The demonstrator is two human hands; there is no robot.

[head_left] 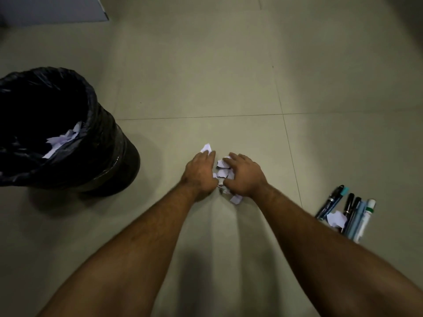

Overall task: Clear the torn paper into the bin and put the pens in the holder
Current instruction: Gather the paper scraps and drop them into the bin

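White torn paper scraps point(223, 171) lie in a small heap on the tiled floor, at the middle of the view. My left hand point(200, 173) and my right hand point(246, 175) are cupped palm-down around the heap from either side, fingers curled onto the scraps. One scrap point(206, 148) pokes out past my left fingertips and another scrap point(235, 199) lies under my right wrist. To the left stands a bin point(109, 152) lined with a black bag, with torn paper inside point(63, 139). Several pens point(348, 211) lie side by side at the right, a paper scrap point(336, 219) on top of them.
The floor is pale tile with thin grout lines point(206, 116). A grey panel or door edge point(52, 10) shows at the far top left. No pen holder is in view.
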